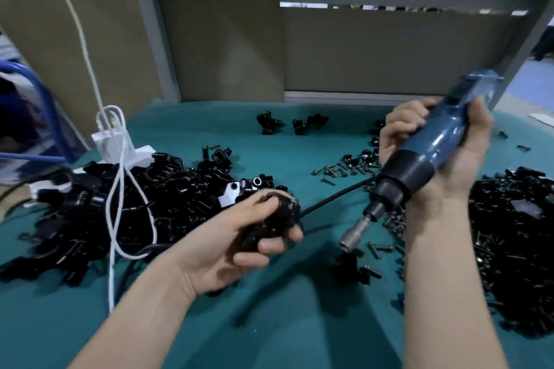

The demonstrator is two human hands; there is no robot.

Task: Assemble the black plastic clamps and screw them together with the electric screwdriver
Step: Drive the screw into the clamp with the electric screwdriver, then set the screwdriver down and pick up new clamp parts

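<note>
My left hand (236, 246) grips a black plastic clamp (271, 223) just above the teal cloth, fingers curled round it. My right hand (431, 147) holds the blue electric screwdriver (434, 153) tilted, its silver bit (352, 234) pointing down-left, a short way right of the clamp and apart from it. A big pile of black clamp parts (120, 207) lies at left. Another heap of black parts and screws (515, 249) lies at right. Loose screws (338, 172) are scattered mid-table.
A white power strip with a charger (117, 144) and white cable (120, 219) sits at left. The screwdriver's black cord (329, 198) crosses the cloth (269, 323). A few assembled clamps (295, 124) lie at the back. Brown panels stand behind.
</note>
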